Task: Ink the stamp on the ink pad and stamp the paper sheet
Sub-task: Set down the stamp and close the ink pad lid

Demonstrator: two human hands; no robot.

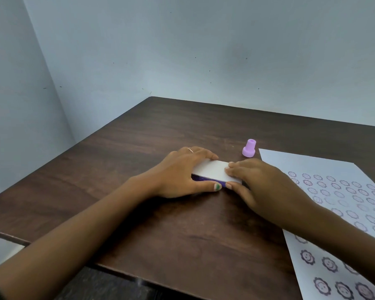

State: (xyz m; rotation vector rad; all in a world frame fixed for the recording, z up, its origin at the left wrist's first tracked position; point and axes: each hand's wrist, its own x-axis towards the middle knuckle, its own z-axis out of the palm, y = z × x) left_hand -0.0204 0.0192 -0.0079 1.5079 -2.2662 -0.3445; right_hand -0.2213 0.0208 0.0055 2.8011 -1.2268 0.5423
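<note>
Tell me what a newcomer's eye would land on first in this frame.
Both hands meet at mid-table on the ink pad: the left hand and the right hand grip its white lid, with purple showing beneath the near edge. Just beyond stands the small lilac stamp, untouched. At the right lies the paper sheet, already covered in rows of smiley flower prints.

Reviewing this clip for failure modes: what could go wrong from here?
1. Both hands, left hand and right hand, grip the ink pad at its lid; purple ink shows at the gap, so fingers may smear.
2. The stamp stands loose near the paper sheet; a forearm sweep could topple it.
</note>
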